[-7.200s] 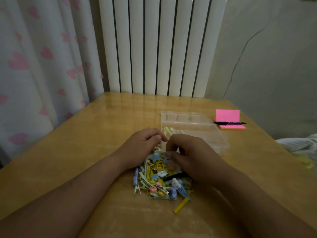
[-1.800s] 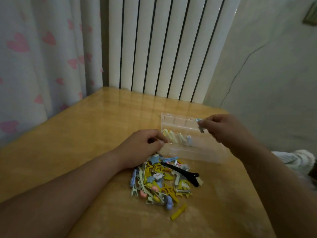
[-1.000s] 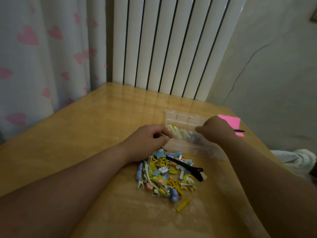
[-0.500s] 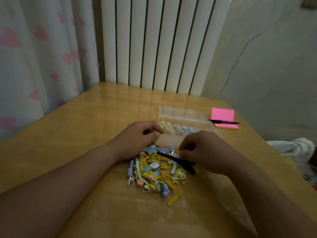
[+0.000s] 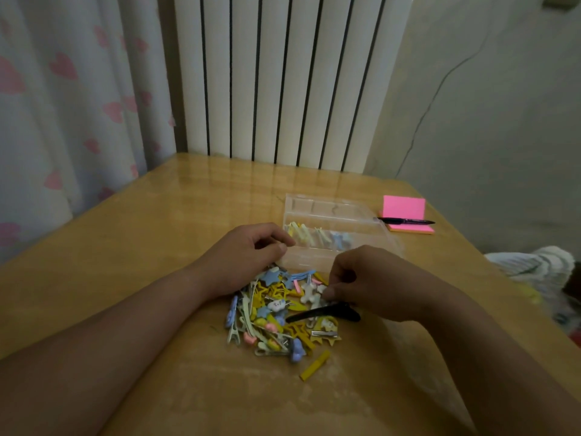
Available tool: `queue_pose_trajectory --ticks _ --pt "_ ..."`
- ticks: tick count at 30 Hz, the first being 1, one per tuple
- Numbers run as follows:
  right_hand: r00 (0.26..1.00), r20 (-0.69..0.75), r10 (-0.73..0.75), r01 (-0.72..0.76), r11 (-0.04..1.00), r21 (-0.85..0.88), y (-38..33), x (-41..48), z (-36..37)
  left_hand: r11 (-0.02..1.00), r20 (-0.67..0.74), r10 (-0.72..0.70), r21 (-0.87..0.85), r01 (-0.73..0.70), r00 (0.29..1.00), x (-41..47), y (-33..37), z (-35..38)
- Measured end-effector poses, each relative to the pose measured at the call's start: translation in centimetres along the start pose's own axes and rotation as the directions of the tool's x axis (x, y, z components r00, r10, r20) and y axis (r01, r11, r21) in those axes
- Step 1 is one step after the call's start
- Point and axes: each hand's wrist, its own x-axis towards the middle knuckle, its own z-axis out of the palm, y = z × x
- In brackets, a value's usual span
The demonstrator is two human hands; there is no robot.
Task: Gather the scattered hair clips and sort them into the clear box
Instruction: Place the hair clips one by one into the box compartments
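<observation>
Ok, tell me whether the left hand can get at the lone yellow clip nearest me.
Probably yes. The yellow clip lies apart from the pile, nothing on it. The left hand sits at the pile's far side and would need to draw back over it.

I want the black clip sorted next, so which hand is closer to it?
Right. The right hand is just behind the black clip, at its right end; the left hand rests at the pile's far-left corner, near the box.
</observation>
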Motion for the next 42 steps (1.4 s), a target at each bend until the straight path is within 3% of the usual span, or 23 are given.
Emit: queue_pose_trajectory --ticks 6,14,18,21,29,36,42 --pt "0.997 -0.072 -0.013 0.015 1.000 0.025 0.4 -0.4 -1.0 1.000 0.002 -0.003 -0.003 0.003 1.000 0.1 0.0 0.0" --pt "0.970 -0.231 -0.072 0.142 0.942 0.303 0.9 -0.5 -1.5 0.999 0.005 -0.010 -0.030 0.011 1.000 0.1 0.0 0.1" --pt "0.858 -0.505 0.089 0.158 0.891 0.425 2.5 0.6 -2.6 0.999 0.009 -0.004 -0.045 0.005 1.000 0.1 0.0 0.1" --pt "0.794 -0.567 0.219 0.116 0.861 0.495 3.4 2.4 -3.4 0.998 0.016 -0.007 -0.058 0.008 1.000 0.2 0.1 0.1" --pt "0.791 -0.563 0.238 -0.160 0.970 0.185 4.3 7.7 -2.5 0.998 0.019 -0.007 -0.060 0.008 1.000 0.1 0.0 0.0" --pt "0.804 -0.502 0.319 -0.366 0.931 0.006 5.7 9.9 -2.4 0.999 0.010 0.004 -0.040 -0.004 1.000 0.2 0.0 0.0" --pt "0.842 -0.385 0.379 -0.427 0.903 -0.045 5.7 10.9 -2.8 0.999 0.016 0.000 -0.052 0.000 1.000 0.3 0.0 0.0"
